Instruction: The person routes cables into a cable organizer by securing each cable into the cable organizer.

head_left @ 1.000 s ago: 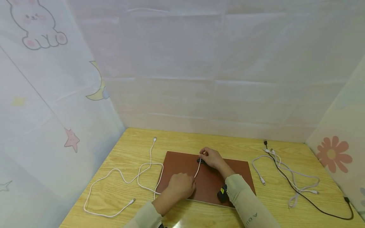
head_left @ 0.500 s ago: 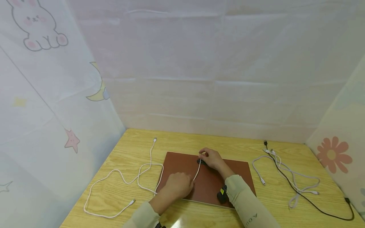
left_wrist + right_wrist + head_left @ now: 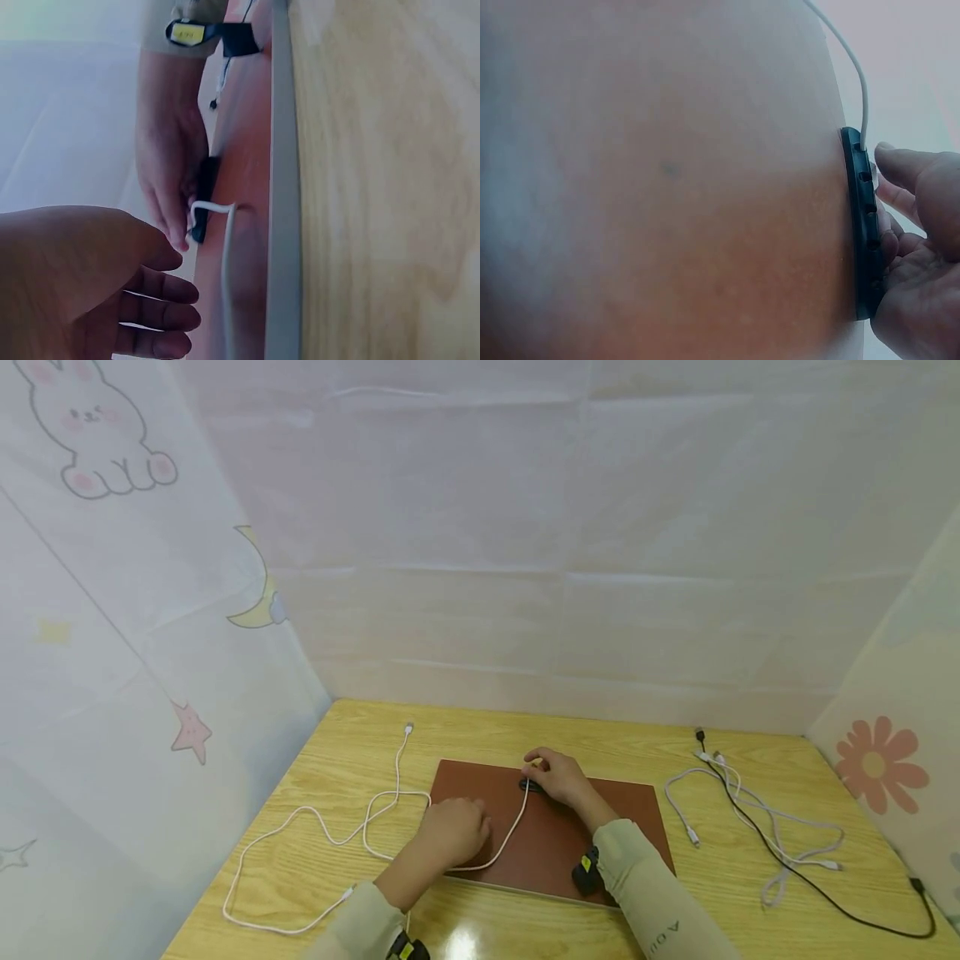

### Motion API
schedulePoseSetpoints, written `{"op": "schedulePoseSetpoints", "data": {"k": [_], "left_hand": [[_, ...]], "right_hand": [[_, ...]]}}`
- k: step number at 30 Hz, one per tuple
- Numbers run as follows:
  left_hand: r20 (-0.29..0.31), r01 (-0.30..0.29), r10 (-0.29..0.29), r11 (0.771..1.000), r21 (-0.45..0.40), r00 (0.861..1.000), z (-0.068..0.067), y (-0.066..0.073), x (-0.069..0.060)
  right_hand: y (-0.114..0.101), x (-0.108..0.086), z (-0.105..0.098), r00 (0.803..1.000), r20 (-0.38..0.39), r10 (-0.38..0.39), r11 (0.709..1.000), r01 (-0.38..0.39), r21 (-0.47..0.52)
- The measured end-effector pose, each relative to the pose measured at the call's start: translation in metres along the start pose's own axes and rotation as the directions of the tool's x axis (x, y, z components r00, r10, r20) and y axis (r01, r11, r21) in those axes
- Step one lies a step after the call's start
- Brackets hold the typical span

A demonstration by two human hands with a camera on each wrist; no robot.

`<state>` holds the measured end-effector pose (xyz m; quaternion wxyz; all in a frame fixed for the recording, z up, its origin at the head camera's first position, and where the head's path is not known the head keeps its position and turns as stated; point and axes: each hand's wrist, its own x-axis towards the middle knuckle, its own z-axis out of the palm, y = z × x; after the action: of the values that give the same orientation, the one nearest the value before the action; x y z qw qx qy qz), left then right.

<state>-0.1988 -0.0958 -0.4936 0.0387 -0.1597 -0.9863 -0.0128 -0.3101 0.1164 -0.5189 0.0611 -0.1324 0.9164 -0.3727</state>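
Cable holder (image 3: pixel 861 225), one; hands (image 3: pixel 453 831) (image 3: pixel 558 775), two

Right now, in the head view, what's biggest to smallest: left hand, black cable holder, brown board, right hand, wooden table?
1. Wooden table
2. Brown board
3. Left hand, right hand: too alike to rank
4. Black cable holder, partly hidden

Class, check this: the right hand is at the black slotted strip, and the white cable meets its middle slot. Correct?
Not the middle one: the right wrist view shows the white cable meeting an end slot of the black slotted strip.
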Motion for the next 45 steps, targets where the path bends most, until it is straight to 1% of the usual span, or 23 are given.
{"op": "schedulePoseSetpoints", "data": {"k": [3,7,12,15,17,19,21,24,26,29,31,35,38,41,45], "left_hand": [[-0.04,0.023,-0.023,1.0,-0.016,0.999,-0.003,-0.013,0.003],[-0.052,0.079,-0.081,0.996,-0.04,0.995,-0.009,-0.035,0.007],[-0.024,0.155,-0.157,0.984,-0.086,0.987,-0.015,-0.063,0.012],[0.002,0.196,-0.197,0.971,-0.135,0.98,-0.014,-0.082,0.016],[0.022,0.234,-0.234,0.958,-0.163,0.972,-0.011,-0.095,0.019],[0.054,0.286,-0.281,0.941,-0.178,0.958,-0.008,-0.108,0.022],[0.081,0.342,-0.333,0.923,-0.177,0.939,-0.005,-0.118,0.024],[0.13,0.405,-0.388,0.9,-0.159,0.912,-0.002,-0.13,0.028],[0.158,0.424,-0.4,0.892,-0.16,0.903,-0.001,-0.135,0.03],[0.206,0.442,-0.406,0.879,-0.177,0.89,0.001,-0.14,0.032],[0.226,0.446,-0.402,0.873,-0.195,0.887,0.002,-0.142,0.033],[0.261,0.443,-0.386,0.871,-0.214,0.885,0.005,-0.144,0.036],[0.273,0.441,-0.378,0.868,-0.228,0.885,0.007,-0.145,0.039],[0.267,0.449,-0.385,0.858,-0.248,0.883,0.008,-0.147,0.042],[0.194,0.428,-0.385,0.857,-0.287,0.902,0.007,-0.15,0.042]], "right_hand": [[0.001,0.0,0.0,1.0,0.0,-0.002,1.0,0.002,-0.007],[0.001,0.0,0.0,1.0,-0.002,-0.002,1.0,0.002,-0.019],[0.001,0.001,0.0,1.0,-0.001,-0.015,1.0,0.015,-0.027],[0.0,0.001,0.001,1.0,-0.002,0.003,1.0,-0.003,-0.016],[-0.001,0.001,0.0,1.0,-0.007,0.025,1.0,-0.025,-0.002],[-0.002,0.001,0.0,0.999,-0.013,0.042,0.999,-0.042,0.014],[-0.003,0.002,0.001,0.998,-0.023,0.053,0.999,-0.052,0.008],[-0.005,0.003,0.003,0.999,-0.022,0.04,0.998,-0.04,-0.044],[-0.006,0.004,0.004,0.999,-0.015,0.032,0.995,-0.033,-0.094],[-0.007,0.004,0.006,0.999,-0.03,0.036,0.992,-0.039,-0.117],[-0.008,0.004,0.006,0.998,-0.044,0.052,0.994,-0.056,-0.095],[-0.008,0.003,0.006,0.995,-0.077,0.061,0.998,-0.064,-0.029],[-0.009,0.003,0.005,0.995,-0.087,0.051,0.999,-0.049,0.019],[-0.01,0.003,0.005,0.995,-0.085,0.046,0.998,-0.041,0.056],[-0.008,0.003,0.004,0.997,-0.06,0.055,0.996,-0.05,0.07]]}}
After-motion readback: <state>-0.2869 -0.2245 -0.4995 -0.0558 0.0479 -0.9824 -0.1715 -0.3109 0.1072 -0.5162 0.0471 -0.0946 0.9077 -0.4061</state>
